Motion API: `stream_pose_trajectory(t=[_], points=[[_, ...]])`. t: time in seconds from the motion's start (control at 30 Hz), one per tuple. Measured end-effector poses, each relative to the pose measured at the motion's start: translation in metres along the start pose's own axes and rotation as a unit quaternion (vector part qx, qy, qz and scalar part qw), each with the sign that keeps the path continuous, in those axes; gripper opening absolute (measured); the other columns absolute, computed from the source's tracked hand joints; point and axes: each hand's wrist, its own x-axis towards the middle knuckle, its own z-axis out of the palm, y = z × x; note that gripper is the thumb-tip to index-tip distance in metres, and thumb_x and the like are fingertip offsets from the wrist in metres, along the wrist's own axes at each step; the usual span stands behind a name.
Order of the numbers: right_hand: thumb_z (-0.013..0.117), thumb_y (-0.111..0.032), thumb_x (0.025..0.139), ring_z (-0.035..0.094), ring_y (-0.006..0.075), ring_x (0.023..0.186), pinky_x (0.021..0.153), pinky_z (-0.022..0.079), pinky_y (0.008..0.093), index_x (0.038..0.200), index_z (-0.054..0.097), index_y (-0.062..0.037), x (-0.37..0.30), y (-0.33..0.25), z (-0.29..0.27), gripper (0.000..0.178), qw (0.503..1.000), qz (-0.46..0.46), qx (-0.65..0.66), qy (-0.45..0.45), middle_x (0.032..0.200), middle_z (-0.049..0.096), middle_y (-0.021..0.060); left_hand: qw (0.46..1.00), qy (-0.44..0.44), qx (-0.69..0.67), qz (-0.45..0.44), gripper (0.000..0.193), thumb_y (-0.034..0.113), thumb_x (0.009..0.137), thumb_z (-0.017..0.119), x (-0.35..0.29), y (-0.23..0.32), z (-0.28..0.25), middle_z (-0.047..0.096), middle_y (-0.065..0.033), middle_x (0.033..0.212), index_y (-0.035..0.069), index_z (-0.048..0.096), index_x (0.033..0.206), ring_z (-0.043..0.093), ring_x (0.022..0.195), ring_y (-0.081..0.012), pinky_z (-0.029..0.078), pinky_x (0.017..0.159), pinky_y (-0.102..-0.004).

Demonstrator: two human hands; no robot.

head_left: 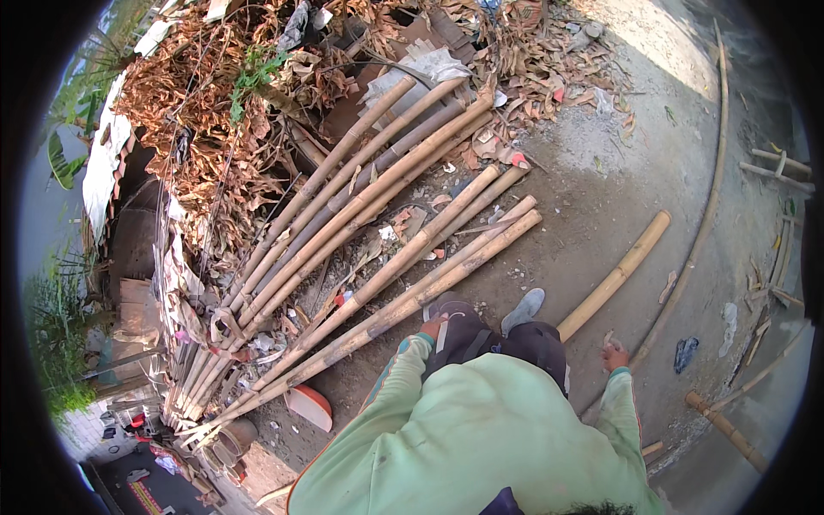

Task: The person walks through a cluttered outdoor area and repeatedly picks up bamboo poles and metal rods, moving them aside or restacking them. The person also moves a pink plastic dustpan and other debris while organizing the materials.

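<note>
My left hand (434,327) rests on my dark trouser leg by the left knee, fingers lying against the cloth and holding nothing that I can see. At my right side, my right hand (614,354) hangs low with curled fingers. A small pale bit shows at its fingertips, too small to name. Right beside it, a long thin bamboo pole (709,202) curves along the ground. A thicker cut bamboo pole (620,276) lies between that pole and my legs, its near part hidden behind me. To my left, paired bamboo poles (446,270) lie slanting on the ground.
More bamboo poles (369,184) lie against a heap of dry brown leaves (197,112) at the far left. An orange-rimmed piece (308,408) lies near my left arm. Further right are a crumpled dark scrap (686,354) and a thick bamboo piece (730,433).
</note>
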Motion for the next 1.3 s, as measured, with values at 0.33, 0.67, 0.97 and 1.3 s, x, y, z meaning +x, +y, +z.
stream_pose_trajectory(t=[0.33,0.67,0.97,1.3], points=[[0.056,-0.017,0.093,0.049,0.0134,0.059,0.044,0.035,0.0308,0.129,0.046,-0.0212,0.172,-0.186,-0.066,0.038,0.995,0.073,-0.004,-0.069,0.075,0.051,-0.0018,0.984,-0.042,-0.094,-0.144,0.066,0.059,0.085,0.051,0.006,0.129,-0.006,0.061,-0.0225,0.122,0.008,0.062,0.125,0.056,0.117,-0.0389,0.04,0.102,-0.0436],[0.055,-0.018,0.093,0.061,0.0265,0.079,0.058,0.047,0.0462,0.133,0.049,-0.011,0.276,-0.423,0.063,0.042,0.851,-0.099,-0.457,-0.239,0.093,0.063,0.0104,0.833,0.102,-0.444,-0.315,0.077,0.055,0.083,0.06,0.057,0.162,0.134,0.05,-0.0204,0.14,0.0,0.049,0.136,0.046,0.131,-0.0359,0.036,0.109,-0.0403],[0.057,-0.019,0.09,0.05,0.0142,0.053,0.041,0.038,0.0326,0.105,0.057,-0.0111,0.397,-0.682,0.284,0.017,0.824,-0.146,-0.46,-0.297,0.07,0.053,-0.0004,0.799,0.138,-0.388,-0.439,0.08,0.061,0.084,0.053,0.052,0.29,0.193,0.043,-0.0205,0.146,0.004,0.047,0.139,0.04,0.135,-0.0365,0.03,0.113,-0.041],[0.075,-0.03,0.074,0.056,0.0391,0.116,0.101,0.043,0.0424,0.126,0.056,-0.0025,0.5,-0.761,0.513,0.062,0.438,-0.319,-0.751,-0.377,0.123,0.06,0.0234,0.648,0.209,-0.596,-0.425,0.117,0.066,0.068,0.072,0.237,0.583,0.219,0.037,-0.0302,0.144,-0.001,0.022,0.149,0.037,0.135,-0.0402,0.033,0.111,-0.0427]])
